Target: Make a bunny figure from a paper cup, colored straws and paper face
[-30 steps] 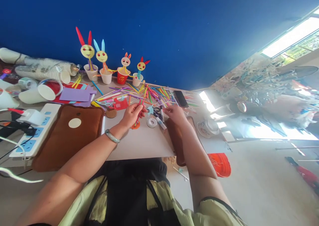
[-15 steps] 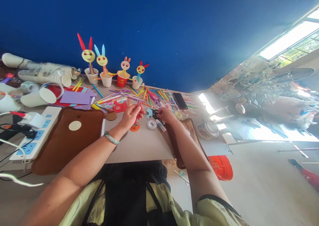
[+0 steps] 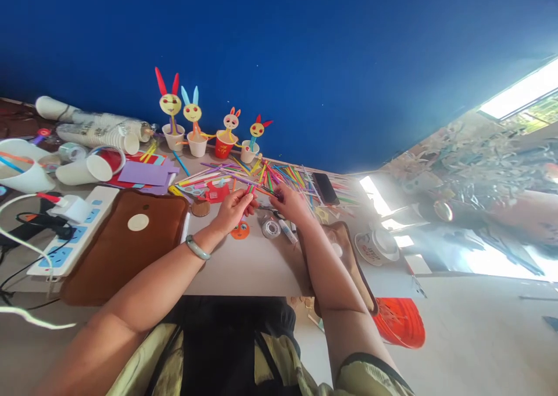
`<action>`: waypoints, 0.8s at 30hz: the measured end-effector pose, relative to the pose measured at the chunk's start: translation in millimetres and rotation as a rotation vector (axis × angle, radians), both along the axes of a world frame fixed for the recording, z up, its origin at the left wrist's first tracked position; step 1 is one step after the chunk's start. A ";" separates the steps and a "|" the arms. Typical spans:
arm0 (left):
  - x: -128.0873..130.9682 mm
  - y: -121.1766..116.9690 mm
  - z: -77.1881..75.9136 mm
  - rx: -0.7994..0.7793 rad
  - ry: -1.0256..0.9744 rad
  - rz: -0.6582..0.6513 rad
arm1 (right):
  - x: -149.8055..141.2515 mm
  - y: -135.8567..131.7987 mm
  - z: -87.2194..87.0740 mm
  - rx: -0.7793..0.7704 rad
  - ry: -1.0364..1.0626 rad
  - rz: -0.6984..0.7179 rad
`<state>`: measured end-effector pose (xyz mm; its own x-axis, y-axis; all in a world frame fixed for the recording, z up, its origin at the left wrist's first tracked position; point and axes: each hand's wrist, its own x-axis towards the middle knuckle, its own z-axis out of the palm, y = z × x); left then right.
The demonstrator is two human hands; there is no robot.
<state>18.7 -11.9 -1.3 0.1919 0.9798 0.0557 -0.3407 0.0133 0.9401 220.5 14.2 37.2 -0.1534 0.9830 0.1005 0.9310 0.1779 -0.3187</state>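
Firstly, my left hand (image 3: 234,211): thumb and fingers pressed together, pinching a slim pink piece (image 3: 250,189) upright above the surface (image 3: 257,271); one pale bracelet (image 3: 197,248) at the wrist. Secondly, my right hand (image 3: 293,203): fingers bent, reaching to the near edge of the heap of coloured sticks (image 3: 293,177); whether it grips one, I cannot tell. Just below it, partly covered: scissors (image 3: 274,211), dark. Nearer me: one tape roll (image 3: 271,227); one white tube (image 3: 288,231), beside the roll; one orange disc (image 3: 240,231) with a face, below my left hand. To the left: one wooden disc (image 3: 200,209); red paper (image 3: 218,193); one brown tray (image 3: 108,256) bearing a white disc (image 3: 138,223); one power strip (image 3: 93,213), plugs fitted. Under my right forearm: a second brown tray (image 3: 346,239). Beyond the sticks: one black phone (image 3: 326,188), and, along the blue wall (image 3: 279,64), four eared figures standing in cups, three white and one red (image 3: 224,148).
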 end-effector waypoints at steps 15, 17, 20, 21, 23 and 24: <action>0.5 -7.4 7.7 0.083 0.089 -0.056 | -2.1 -17.3 -9.5 0.311 0.641 0.179; 0.8 -9.4 5.9 0.095 0.127 -0.080 | -6.6 -22.4 -9.2 0.313 0.691 0.164; 1.2 -11.8 0.7 0.135 0.203 -0.129 | -11.8 -29.0 -7.2 0.280 0.710 0.192; 1.2 -12.1 -1.4 0.151 0.224 -0.145 | -12.7 -30.5 -6.2 0.272 0.699 0.215; 1.2 -12.1 -5.3 0.170 0.245 -0.168 | -13.3 -32.7 -3.7 0.269 0.668 0.252; 1.2 -11.8 -7.1 0.173 0.247 -0.173 | -13.2 -33.4 -2.6 0.270 0.653 0.261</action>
<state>19.9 -23.7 -8.4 0.3830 0.9117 0.1490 -0.1093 -0.1154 0.9873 207.3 -19.2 34.6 -0.2048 0.8509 0.4837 0.4846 0.5175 -0.7052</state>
